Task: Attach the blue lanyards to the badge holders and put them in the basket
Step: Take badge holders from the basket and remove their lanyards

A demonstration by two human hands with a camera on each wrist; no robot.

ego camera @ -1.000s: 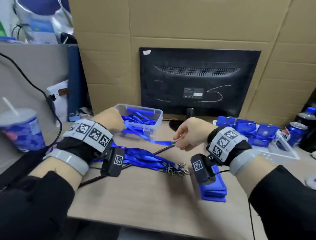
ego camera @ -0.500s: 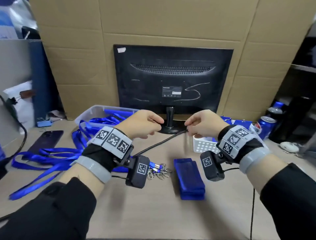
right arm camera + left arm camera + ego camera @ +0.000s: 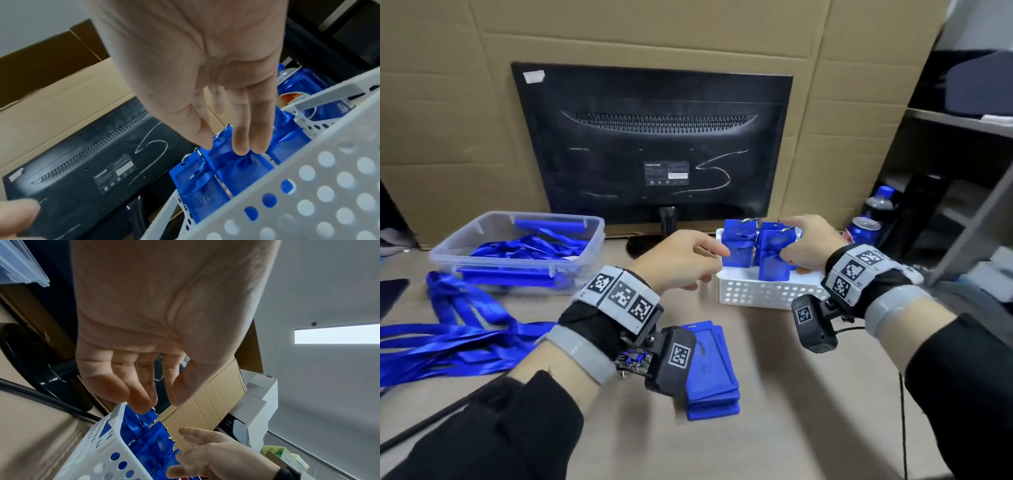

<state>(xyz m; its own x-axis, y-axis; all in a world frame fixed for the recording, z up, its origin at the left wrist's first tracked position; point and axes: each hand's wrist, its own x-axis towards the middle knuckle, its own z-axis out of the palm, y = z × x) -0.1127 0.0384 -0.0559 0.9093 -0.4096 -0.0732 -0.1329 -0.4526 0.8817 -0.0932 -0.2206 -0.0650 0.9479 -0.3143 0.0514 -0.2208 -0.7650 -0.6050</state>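
A white perforated basket stands right of the monitor foot, with several blue badge holders upright in it, lanyards wound round them. My left hand reaches in from the left; its relaxed fingertips hover at the top of the leftmost holder and hold nothing. My right hand is over the basket's right half. Its straight fingers touch the top of a holder. Loose blue lanyards lie on the table at left. A stack of bare badge holders lies under my left wrist.
A clear plastic bin with more lanyards sits back left. A black monitor stands behind the basket against cardboard. A soda can and a bottle stand right of the basket, beside a dark shelf. A black cable crosses the front left.
My view has swung right from the lanyard bin. Both hands have moved from in front of the monitor foot to the basket, which now shows holders standing in it.
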